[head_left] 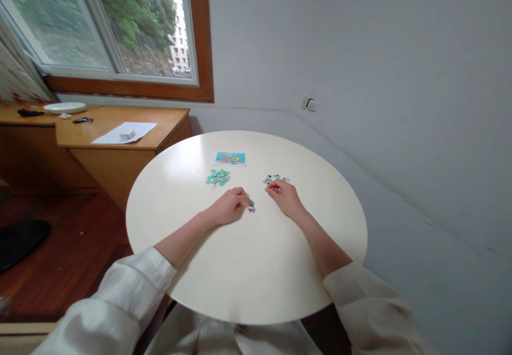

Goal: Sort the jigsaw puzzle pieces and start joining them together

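Note:
On the round white table (224,269), my left hand (230,205) rests with bent, closed fingers. Its fingertips are on a small cluster of jigsaw puzzle pieces (252,209), pink and green, near the middle. My right hand (287,197) is closed in a pinch just in front of a loose pile of mixed-colour puzzle pieces (276,178). A small greenish puzzle piece (279,190) shows at its curled fingers. Beyond my left hand lies a heap of teal puzzle pieces (218,178). Behind that heap is a teal picture card (230,158) with cartoon figures.
To the left, a wooden desk (172,125) holds a paper sheet (140,131) with a small white box (127,134), a dark object (83,120) and a white round lid or plate (64,108). A window is above it. A wall with a socket (309,104) stands behind the table.

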Demonstrator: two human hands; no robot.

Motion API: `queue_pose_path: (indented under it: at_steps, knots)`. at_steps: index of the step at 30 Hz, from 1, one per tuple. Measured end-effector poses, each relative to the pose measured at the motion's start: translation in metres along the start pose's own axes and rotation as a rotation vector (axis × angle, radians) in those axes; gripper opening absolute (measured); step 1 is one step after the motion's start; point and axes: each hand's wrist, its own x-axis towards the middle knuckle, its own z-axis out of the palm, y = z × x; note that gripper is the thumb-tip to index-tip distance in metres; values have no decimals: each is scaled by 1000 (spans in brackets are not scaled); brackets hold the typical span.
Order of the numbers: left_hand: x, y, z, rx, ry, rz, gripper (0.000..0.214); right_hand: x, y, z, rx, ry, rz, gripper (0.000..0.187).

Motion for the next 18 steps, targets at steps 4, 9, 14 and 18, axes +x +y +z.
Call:
queue_pose_path:
  at_steps: [4, 9, 14, 18]
  knots:
    - [-2, -1, 1, 27, 3, -34, 37, 3, 8, -11, -37, 88, 39, 11]
    - [-4, -2, 3, 92, -29, -64, 38, 4, 22, -20, -154, 107, 157, 16]
    - [-4, -2, 3, 104, -44, -73, 39, 3, 29, -21, -250, 53, 223, 21]
    - [-4, -3, 4, 95, -27, -85, 38, 2, 30, -20, -306, 3, 194, 19]
